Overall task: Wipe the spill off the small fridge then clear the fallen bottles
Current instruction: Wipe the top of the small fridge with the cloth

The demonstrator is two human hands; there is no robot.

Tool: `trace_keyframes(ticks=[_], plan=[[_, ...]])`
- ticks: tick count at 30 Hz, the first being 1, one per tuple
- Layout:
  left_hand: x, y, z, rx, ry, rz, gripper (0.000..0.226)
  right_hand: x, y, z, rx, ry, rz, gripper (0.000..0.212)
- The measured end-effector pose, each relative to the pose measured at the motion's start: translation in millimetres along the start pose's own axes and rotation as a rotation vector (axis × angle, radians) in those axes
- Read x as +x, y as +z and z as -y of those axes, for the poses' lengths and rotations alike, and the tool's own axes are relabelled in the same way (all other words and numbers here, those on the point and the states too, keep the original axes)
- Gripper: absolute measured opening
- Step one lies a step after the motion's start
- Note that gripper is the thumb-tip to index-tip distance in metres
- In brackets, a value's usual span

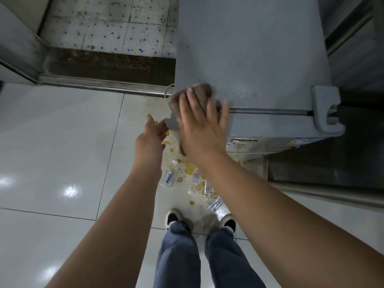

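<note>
We've got the right hand (199,129) flat on a brownish cloth (197,94), fingers spread and straight, pressing it onto the near-left corner of the small fridge (249,48), around ten o'clock from the hand's own wrist. The cloth looks soft and limp; it drapes over the edge, so a broad palm press seems the way to steer it, not a pinch. The left hand (151,138) sits at nine o'clock of the right, fingers loosely extended against the fridge's corner edge, holding nothing that we can see. Droplets glisten on the fridge top (247,92) at three o'clock of the cloth, so we judge wiping isn't finished.

Down at six o'clock, on the tiled floor (62,142), lie the fallen bottles (169,177): small, clear, labelled, with white caps, scattered among yellowish splashes (190,168) just ahead of our shoes (173,218). They look light and rigid, probably slick where liquid has reached them. We'd take each around the middle, across the label, with a full finger wrap.
</note>
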State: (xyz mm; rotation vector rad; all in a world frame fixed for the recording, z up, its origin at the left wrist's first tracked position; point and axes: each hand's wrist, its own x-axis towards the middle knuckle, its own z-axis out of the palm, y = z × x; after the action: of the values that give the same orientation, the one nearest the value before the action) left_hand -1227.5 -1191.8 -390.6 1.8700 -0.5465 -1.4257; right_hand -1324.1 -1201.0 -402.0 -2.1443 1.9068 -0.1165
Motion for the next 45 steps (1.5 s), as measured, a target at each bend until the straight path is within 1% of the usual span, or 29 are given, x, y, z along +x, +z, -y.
trace_keyframes(ticks=[4, 6, 9, 11, 12, 13, 14, 16, 18, 19, 21, 22, 23, 25, 27, 29, 31, 33, 35, 37, 38, 40, 42, 45], plan=[[-1.1, 2.2, -2.1, 0.123, 0.041, -0.042, 0.038, -14.9, -8.3, -33.8, -0.060, 0.206, -0.001, 0.056], [-1.7, 3.2, -1.6, 0.196, 0.067, -0.045, 0.036, -25.0, -15.0, -63.8, -0.077, 0.354, -0.005, 0.056], [-5.3, 5.8, 0.4, 0.298, 0.127, -0.031, 0.040, -35.1, -29.0, -104.6, -0.089, 0.575, -0.034, 0.054], [-5.4, 6.2, 1.9, 0.300, 0.154, -0.033, 0.039, -33.9, -34.4, -109.1, -0.032, 0.668, -0.037, 0.055], [-4.7, 6.4, 3.0, 0.291, 0.156, -0.031, 0.036, -29.7, -34.3, -103.4, -0.010, 0.682, -0.023, 0.056], [-4.6, 6.2, 3.3, 0.279, 0.146, -0.029, 0.033, -23.6, -33.1, -93.3, -0.004, 0.659, -0.008, 0.058], [-4.9, 5.8, 3.1, 0.269, 0.135, -0.028, 0.031, -14.0, -29.3, -78.1, -0.010, 0.583, 0.011, 0.059], [-2.2, 3.9, 3.8, 0.262, 0.134, -0.025, 0.035, 9.0, -14.6, -38.3, 0.005, 0.339, 0.054, 0.058], [1.3, 1.2, 2.8, 0.266, 0.147, -0.018, 0.044, 25.5, -2.0, 1.7, 0.007, 0.112, 0.054, 0.057], [3.1, 0.0, 2.1, 0.274, 0.149, -0.019, 0.046, 32.7, 1.9, 14.2, -0.005, 0.028, 0.045, 0.057], [6.1, -2.6, -0.1, 0.308, 0.151, -0.017, 0.048, 45.7, 1.9, 13.2, -0.047, -0.057, 0.018, 0.053], [6.4, -3.3, -2.0, 0.328, 0.156, -0.018, 0.049, 51.3, -2.6, 3.3, -0.060, -0.046, -0.014, 0.051], [6.8, -3.0, -3.8, 0.342, 0.160, -0.020, 0.050, 55.0, -9.8, -11.2, -0.052, 0.016, -0.042, 0.049], [8.1, 1.4, -8.4, 0.342, 0.146, -0.028, 0.048, 54.9, -23.2, -47.6, -0.011, 0.209, -0.053, 0.050], [9.8, 10.2, -12.8, 0.337, 0.137, -0.029, 0.041, 35.9, -31.8, -72.0, -0.004, 0.351, -0.047, 0.052], [11.4, 19.8, -15.8, 0.336, 0.154, -0.015, 0.041, 10.5, -31.8, -67.5, -0.034, 0.414, 0.005, 0.055], [14.5, 26.5, -13.9, 0.310, 0.166, -0.008, 0.043, -3.1, -24.3, -44.4, -0.045, 0.399, 0.077, 0.057], [16.4, 29.5, -10.6, 0.306, 0.184, -0.032, 0.047, 0.0, -12.7, -15.2, -0.035, 0.260, 0.132, 0.058], [17.5, 29.1, -7.1, 0.289, 0.191, -0.054, 0.054, 15.2, -7.5, 3.2, -0.034, 0.078, 0.139, 0.059], [16.0, 29.7, -5.5, 0.296, 0.186, -0.046, 0.055, 27.0, -8.6, -0.3, -0.038, -0.007, 0.127, 0.060], [13.8, 30.2, -4.9, 0.324, 0.190, -0.047, 0.055, 27.4, -10.4, -9.0, -0.054, -0.019, 0.117, 0.060], [6.6, 30.7, -3.2, 0.396, 0.244, -0.056, 0.053, 21.0, -14.4, -34.9, -0.031, 0.051, 0.084, 0.058], [-4.3, 33.0, -2.2, 0.469, 0.383, -0.022, 0.049, 9.5, -25.0, -65.5, 0.029, 0.176, 0.035, 0.055], [-15.9, 44.6, 4.5, 0.674, 0.610, 0.067, 0.052, -6.5, -36.5, -112.0, 0.015, 0.272, -0.016, 0.056]])
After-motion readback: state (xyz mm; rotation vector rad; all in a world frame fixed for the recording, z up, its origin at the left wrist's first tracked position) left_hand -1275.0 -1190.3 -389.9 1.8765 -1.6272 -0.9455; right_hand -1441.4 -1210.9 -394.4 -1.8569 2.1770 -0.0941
